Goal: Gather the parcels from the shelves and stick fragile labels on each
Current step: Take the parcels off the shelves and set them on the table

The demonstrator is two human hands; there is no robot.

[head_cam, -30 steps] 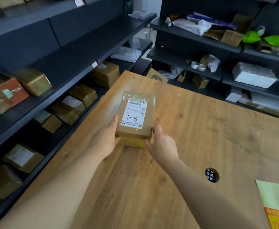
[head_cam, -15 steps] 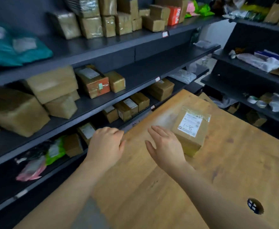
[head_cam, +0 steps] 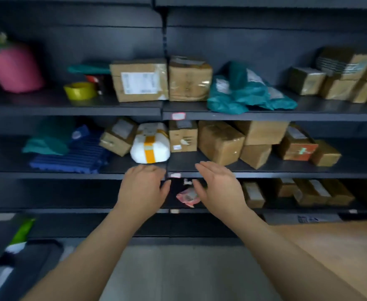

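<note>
Gathering step. Your left hand and right hand hover empty, grip loosely open, at the middle shelf. The box sits just beyond, right of the white parcel. Next: reach in and clasp both sides.

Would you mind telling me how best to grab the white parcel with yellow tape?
Probably from the front, with the left hand and right hand cupping the rounded sides of the white parcel: it bulges forward of the boxes beside it, near the shelf edge.
</note>
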